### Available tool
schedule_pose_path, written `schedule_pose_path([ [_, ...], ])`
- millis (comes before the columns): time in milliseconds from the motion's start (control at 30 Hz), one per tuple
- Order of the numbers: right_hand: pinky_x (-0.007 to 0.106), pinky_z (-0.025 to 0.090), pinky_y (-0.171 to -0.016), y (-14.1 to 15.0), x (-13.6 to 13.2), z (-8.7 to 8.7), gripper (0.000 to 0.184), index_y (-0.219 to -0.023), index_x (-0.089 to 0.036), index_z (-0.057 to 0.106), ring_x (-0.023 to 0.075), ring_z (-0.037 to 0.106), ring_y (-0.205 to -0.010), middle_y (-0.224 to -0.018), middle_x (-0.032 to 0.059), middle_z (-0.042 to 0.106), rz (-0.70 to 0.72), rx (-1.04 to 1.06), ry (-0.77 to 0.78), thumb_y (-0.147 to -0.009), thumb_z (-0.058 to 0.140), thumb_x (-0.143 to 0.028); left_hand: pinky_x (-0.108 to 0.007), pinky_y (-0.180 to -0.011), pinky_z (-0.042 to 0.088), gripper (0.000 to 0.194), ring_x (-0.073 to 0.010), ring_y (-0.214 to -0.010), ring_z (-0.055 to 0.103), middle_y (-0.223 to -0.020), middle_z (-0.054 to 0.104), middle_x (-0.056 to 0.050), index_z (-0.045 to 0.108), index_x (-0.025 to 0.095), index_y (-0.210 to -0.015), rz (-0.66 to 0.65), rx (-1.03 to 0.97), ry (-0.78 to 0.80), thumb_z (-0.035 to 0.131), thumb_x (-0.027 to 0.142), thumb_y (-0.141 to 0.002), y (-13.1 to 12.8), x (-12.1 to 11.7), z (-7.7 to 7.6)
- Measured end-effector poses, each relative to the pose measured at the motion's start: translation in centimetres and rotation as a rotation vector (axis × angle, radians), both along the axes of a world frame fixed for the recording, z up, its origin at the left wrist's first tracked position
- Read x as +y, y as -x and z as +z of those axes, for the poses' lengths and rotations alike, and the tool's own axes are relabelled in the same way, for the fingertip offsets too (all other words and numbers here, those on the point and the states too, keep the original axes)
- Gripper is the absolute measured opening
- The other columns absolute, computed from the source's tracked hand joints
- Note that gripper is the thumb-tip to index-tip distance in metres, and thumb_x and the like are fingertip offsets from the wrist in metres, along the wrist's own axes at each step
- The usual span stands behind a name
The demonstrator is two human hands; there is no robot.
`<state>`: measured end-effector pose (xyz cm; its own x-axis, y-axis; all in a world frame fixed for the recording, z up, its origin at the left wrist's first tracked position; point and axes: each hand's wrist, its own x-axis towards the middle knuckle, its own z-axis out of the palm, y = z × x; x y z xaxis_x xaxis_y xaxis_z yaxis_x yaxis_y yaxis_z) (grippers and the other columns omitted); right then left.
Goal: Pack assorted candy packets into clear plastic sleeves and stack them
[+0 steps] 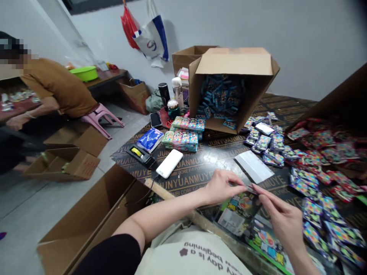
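Observation:
Near the table's front edge, my left hand [225,187] and my right hand [281,214] meet, thumbs and fingers pinched together. Between the fingertips is the thin, clear-looking top edge of a printed plastic bag [239,210], dark with a colourful picture. A second printed bag [265,240], edged in green, lies below my right hand and is partly covered by it. Just beyond my hands is a stack of pale flat sleeves [254,166]. Purple patterned sachets [306,183] are spread to the right of my right hand.
An open carton [196,91] of blue sachets stands behind; red sachets [329,149] spill at right. Green sachet bundles [180,141], a white power bank [169,163], a tape dispenser [140,156] and a tissue pack [150,139] sit left. A person [63,84] sits at far left.

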<state>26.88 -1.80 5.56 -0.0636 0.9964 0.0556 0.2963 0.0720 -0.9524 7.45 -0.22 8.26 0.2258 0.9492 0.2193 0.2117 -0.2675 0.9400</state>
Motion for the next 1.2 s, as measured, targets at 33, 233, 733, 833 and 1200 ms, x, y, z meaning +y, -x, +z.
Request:
schedule_pose_path([
  [33,0.034,0.048,-0.086,-0.2,0.1,0.2,0.025,-0.094,-0.024,0.069,0.0254,0.06,-0.095,-0.1,0.0039,0.067,-0.023,-0.021,0.024,-0.073,0.064,-0.036,-0.023,-0.069,0.046,0.019,-0.0163,-0.071,0.063,-0.077,0.07,-0.009,0.072,0.011,-0.078,-0.016,0.012,0.015,0.063,0.025,-0.07,0.1,0.3,0.1],
  [233,0.023,0.051,-0.059,-0.9,1.6,0.5,0.028,-0.083,-0.019,0.069,0.0193,0.062,-0.071,-0.082,0.0072,0.069,0.04,0.15,0.239,-0.062,0.074,-0.035,-0.021,-0.06,0.046,0.024,-0.0154,-0.064,0.062,-0.071,0.07,-0.008,0.072,0.01,-0.081,-0.19,0.031,0.231,0.07,0.026,-0.064,0.3,2.1,0.1],
  [733,0.025,0.054,-0.073,-2.8,0.5,-0.8,0.023,-0.087,-0.019,0.069,0.021,0.064,-0.081,-0.091,0.0066,0.069,0.074,0.107,0.166,-0.068,0.07,-0.032,-0.019,-0.073,0.047,0.026,-0.0141,-0.078,0.064,-0.086,0.07,-0.009,0.069,0.011,-0.091,-0.277,0.151,-0.028,0.06,0.029,-0.075,0.0,0.4,0.4],
  [833,0.031,0.054,-0.078,-3.2,-0.2,-0.9,0.022,-0.087,-0.019,0.07,0.0241,0.064,-0.086,-0.094,0.0075,0.069,0.072,0.018,0.079,-0.071,0.067,-0.034,-0.02,-0.081,0.045,0.027,-0.0146,-0.087,0.062,-0.096,0.068,-0.01,0.067,0.01,-0.097,-0.288,0.266,-0.206,0.054,0.026,-0.079,-0.3,-0.4,-0.1],
  [1200,0.026,0.055,-0.077,-2.5,-2.0,-0.3,0.021,-0.09,-0.021,0.066,0.0207,0.065,-0.084,-0.093,0.0048,0.069,0.014,-0.049,-0.029,-0.074,0.063,-0.035,-0.018,-0.065,0.046,0.022,-0.0118,-0.068,0.062,-0.078,0.07,-0.006,0.068,0.011,-0.088,-0.255,0.279,-0.061,0.054,0.026,-0.08,-0.1,-0.5,1.1],
])
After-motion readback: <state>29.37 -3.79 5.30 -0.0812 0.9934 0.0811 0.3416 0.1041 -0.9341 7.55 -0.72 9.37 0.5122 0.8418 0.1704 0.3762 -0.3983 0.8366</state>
